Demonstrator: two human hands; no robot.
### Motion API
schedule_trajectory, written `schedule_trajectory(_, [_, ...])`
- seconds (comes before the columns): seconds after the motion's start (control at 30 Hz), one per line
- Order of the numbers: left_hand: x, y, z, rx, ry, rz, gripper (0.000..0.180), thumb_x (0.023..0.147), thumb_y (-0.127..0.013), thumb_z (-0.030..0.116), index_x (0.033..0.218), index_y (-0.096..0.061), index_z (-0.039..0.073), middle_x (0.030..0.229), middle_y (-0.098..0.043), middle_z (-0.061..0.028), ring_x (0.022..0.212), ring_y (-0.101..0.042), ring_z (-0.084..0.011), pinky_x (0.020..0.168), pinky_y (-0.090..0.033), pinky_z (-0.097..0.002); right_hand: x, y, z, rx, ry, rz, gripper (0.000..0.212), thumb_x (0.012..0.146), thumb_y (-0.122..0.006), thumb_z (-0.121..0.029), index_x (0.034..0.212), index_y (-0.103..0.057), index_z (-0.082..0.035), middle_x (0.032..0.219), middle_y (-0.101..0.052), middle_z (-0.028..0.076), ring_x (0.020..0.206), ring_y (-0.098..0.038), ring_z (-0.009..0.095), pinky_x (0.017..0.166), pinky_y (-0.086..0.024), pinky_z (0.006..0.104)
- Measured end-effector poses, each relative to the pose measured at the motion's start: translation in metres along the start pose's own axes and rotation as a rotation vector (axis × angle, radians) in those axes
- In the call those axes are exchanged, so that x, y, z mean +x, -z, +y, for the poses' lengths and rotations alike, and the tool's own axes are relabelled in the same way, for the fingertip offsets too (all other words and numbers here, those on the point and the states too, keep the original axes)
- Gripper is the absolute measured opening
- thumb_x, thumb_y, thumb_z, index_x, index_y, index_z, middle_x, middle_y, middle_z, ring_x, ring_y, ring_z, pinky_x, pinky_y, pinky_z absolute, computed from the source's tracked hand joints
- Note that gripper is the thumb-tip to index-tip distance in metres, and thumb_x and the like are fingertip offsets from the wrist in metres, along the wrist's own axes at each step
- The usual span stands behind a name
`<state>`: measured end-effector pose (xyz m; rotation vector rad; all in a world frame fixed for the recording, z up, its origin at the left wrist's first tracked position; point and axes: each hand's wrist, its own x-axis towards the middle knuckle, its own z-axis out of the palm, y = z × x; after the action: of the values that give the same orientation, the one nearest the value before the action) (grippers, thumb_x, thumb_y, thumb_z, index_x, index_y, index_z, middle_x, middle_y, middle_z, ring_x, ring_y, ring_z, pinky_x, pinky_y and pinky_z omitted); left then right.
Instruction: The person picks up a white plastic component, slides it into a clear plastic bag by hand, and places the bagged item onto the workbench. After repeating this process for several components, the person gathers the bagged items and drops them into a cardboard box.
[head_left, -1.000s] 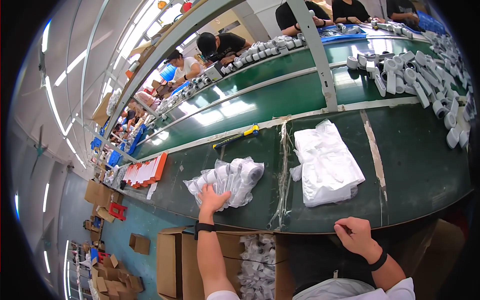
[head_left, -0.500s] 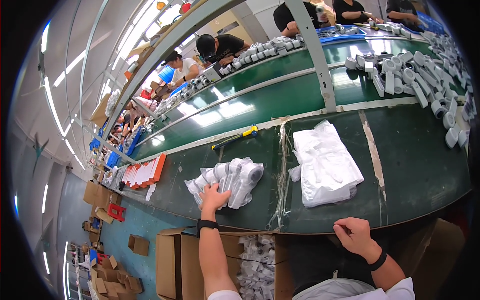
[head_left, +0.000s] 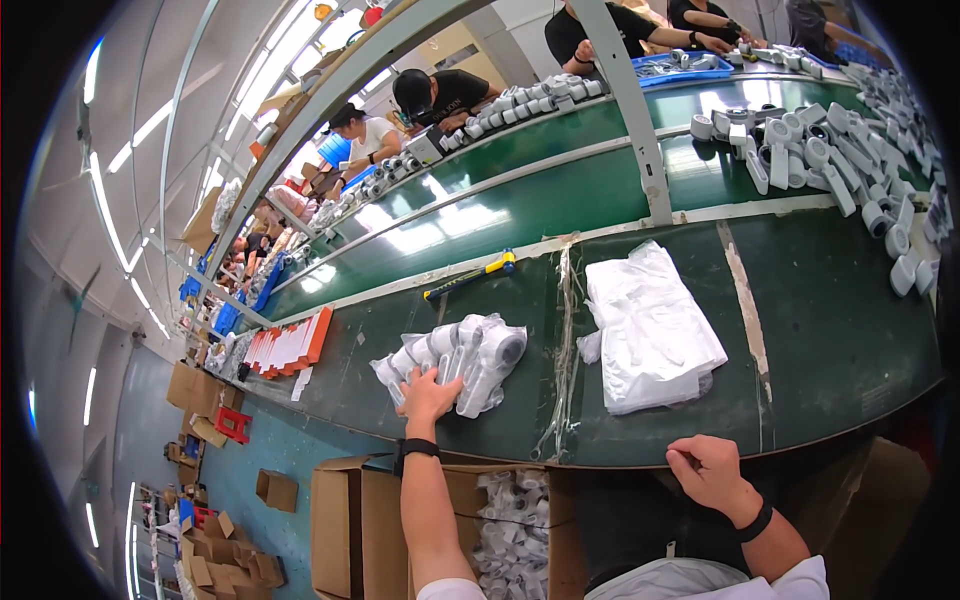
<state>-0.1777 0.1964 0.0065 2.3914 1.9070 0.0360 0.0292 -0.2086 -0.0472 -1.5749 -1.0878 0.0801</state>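
Note:
My left hand (head_left: 428, 392) rests with spread fingers on the near edge of a cluster of white plastic parts wrapped in clear bags (head_left: 460, 358) on the dark green work table (head_left: 820, 330). My right hand (head_left: 708, 470) hovers at the table's front edge with fingers loosely curled and nothing visible in it. A stack of white plastic bags (head_left: 650, 330) lies on the table between the two hands, a little farther out.
An open cardboard box (head_left: 500, 530) with bagged white parts stands below the table by my left arm. A yellow-and-blue tool (head_left: 470, 277) lies behind the cluster. Loose white parts (head_left: 850, 160) crowd the right; orange-white cards (head_left: 290, 345) lie left. Other people work across the conveyor.
My left hand has stayed on the bagged parts, which shifted slightly right and closer together. My right hand has stayed at the table edge.

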Motion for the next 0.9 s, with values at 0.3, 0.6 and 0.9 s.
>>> schedule_trajectory(0.3, [-0.002,-0.008,-0.003,-0.043,-0.027,0.083,0.065,0.068,-0.067,0.056,0.117,-0.068,0.014,0.151,-0.039,-0.0084,0.133,-0.036,-0.0409,0.097,-0.03,-0.0708,0.001,0.0,0.0,-0.019,0.015,0.004,0.004,0.08,-0.071,-0.003,0.082,-0.068,-0.002,0.062,-0.06,0.007,0.048,-0.055,0.014,0.046,-0.042,0.0256])
schedule_trajectory(0.6, [-0.005,-0.015,-0.004,-0.046,-0.002,0.176,0.06,0.067,-0.071,0.055,0.108,-0.072,0.011,0.146,-0.043,-0.0082,0.13,-0.039,-0.0388,0.096,-0.031,-0.0686,0.001,0.0,-0.001,-0.027,0.008,0.001,0.004,0.08,-0.071,-0.003,0.082,-0.068,-0.002,0.062,-0.06,0.007,0.048,-0.056,0.014,0.046,-0.042,0.0262])
schedule_trajectory(0.9, [-0.009,-0.012,-0.001,-0.052,0.005,0.212,0.058,0.068,-0.073,0.051,0.108,-0.071,0.008,0.143,-0.046,-0.0079,0.127,-0.043,-0.0347,0.094,-0.034,-0.0665,0.003,0.0,-0.001,-0.045,0.008,-0.017,0.004,0.08,-0.071,-0.003,0.081,-0.068,-0.002,0.062,-0.06,0.007,0.048,-0.055,0.015,0.045,-0.042,0.0266])
